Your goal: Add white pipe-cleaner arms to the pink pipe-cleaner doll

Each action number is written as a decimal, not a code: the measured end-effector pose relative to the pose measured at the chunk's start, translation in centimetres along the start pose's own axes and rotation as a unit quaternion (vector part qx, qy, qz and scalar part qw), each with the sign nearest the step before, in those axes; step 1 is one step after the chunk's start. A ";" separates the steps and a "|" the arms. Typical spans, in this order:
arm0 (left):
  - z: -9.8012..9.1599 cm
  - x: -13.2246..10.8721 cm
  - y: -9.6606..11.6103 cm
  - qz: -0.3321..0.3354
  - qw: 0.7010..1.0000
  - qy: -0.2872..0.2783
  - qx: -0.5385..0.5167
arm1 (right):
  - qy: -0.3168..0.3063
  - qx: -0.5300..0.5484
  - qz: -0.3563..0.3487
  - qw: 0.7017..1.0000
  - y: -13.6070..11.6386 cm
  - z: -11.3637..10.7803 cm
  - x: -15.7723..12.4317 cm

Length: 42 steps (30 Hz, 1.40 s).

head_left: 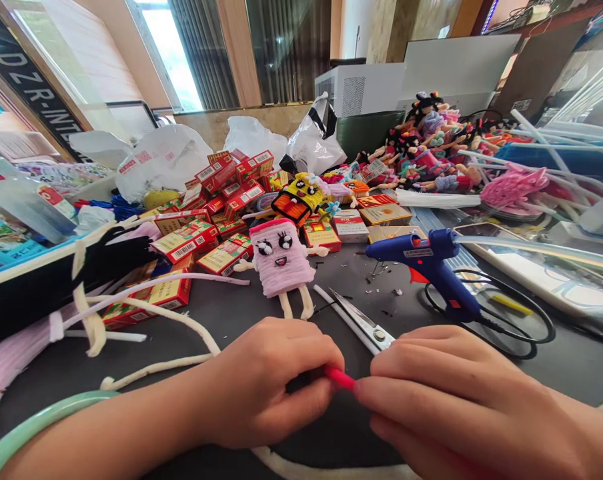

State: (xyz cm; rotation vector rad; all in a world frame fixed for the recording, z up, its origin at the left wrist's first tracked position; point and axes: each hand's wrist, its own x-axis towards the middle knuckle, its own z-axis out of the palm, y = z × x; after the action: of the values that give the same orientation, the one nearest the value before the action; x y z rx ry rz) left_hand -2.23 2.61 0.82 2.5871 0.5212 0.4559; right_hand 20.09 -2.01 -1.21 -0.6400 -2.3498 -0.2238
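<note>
A short pink-red fuzzy stem (340,378) spans the gap between my two hands. My left hand (276,383) is closed, its thumb and index finger pinching the stem's left end. At the other end, my right hand (446,393) grips it with the fingers pressed together. Just beyond the hands stands a pink square doll (283,257) with black-and-white eyes, a smile and cream limbs. Open-bladed scissors (369,330) lie between the doll and my right hand. A blue glue gun (441,267) rests behind my right hand.
Red and yellow boxes (186,240) are heaped behind the doll at left. Cream stems (166,310) curve across the dark table (566,373). A pile of small dolls (431,153) fills the back right, near pink stems (514,190). Plastic bags (161,167) stand at the back.
</note>
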 end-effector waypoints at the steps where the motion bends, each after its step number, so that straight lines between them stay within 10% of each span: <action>1: 0.0 0.0 -0.1 0.002 1.000 0.001 0.000 | -0.002 -0.001 0.001 1.000 0.0 0.0 0.0; 13: 0.0 -0.1 0.1 -0.017 1.000 0.001 -0.003 | -0.075 0.001 0.006 0.997 -0.1 -1.3 0.8; 19: 0.3 0.1 0.0 -0.053 0.996 0.018 -0.075 | -0.018 0.033 0.003 0.999 -0.1 -0.6 0.4; 24: 0.3 0.1 -0.1 -0.026 0.998 0.013 -0.049 | -0.102 0.043 -0.010 0.994 -0.1 -1.4 1.0; 28: 0.1 0.0 0.0 0.012 0.999 0.019 -0.042 | -0.016 0.045 0.011 0.999 -0.1 -0.9 0.8; 42: 0.0 -0.4 -0.1 0.059 0.997 0.035 -0.023 | -0.022 0.063 0.025 0.997 -0.1 -1.1 0.8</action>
State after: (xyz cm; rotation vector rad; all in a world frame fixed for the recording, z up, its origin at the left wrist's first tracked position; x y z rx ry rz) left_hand -2.59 2.47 0.65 2.5750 0.3785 0.5926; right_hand 20.14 -2.19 0.16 -0.6484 -2.3639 -0.0399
